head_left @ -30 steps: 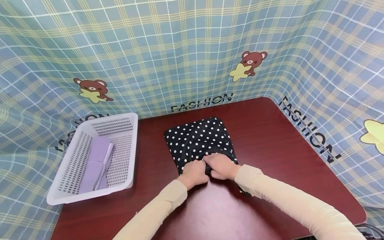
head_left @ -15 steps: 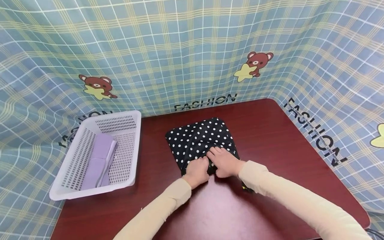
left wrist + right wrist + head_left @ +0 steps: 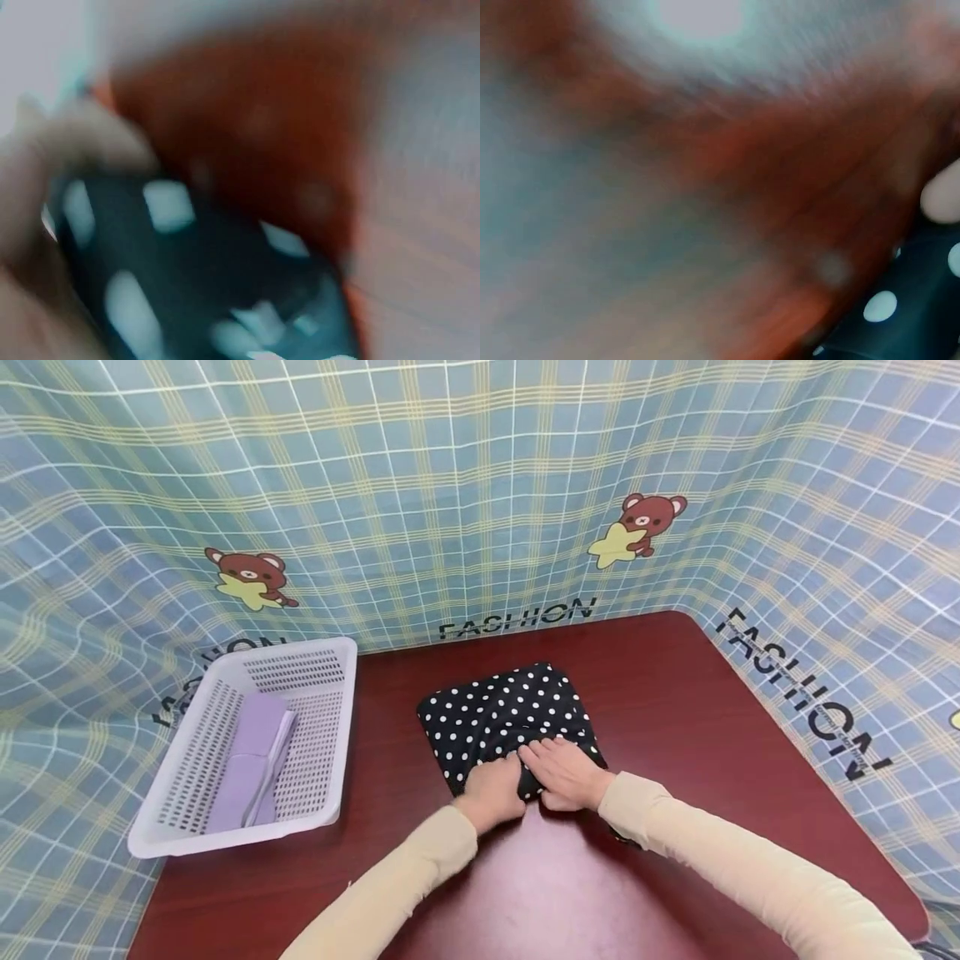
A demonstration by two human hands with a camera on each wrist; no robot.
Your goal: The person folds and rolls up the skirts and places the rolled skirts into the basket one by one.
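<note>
A black cloth with white dots (image 3: 502, 714) lies folded into a rough square on the dark red table (image 3: 697, 718). Both hands are side by side at its near edge. My left hand (image 3: 491, 789) is curled and grips that edge. My right hand (image 3: 566, 770) lies on top of the cloth, fingers spread and fairly straight, pressing it down. The wrist views are badly blurred. The left one shows the dotted cloth (image 3: 210, 285) right under the hand. The right one shows a corner of the cloth (image 3: 907, 315) beside a fingertip (image 3: 941, 196).
A white perforated basket (image 3: 333, 652) stands at the table's left end with a folded lilac cloth (image 3: 251, 760) inside. A blue plaid backdrop (image 3: 480, 485) rises behind and at both sides of the table. Bare tabletop lies right of the cloth and in front of the hands.
Both hands have crept a little farther onto the near edge of the dotted cloth, bunching it slightly. The head view has shifted a bit; the basket has not moved.
</note>
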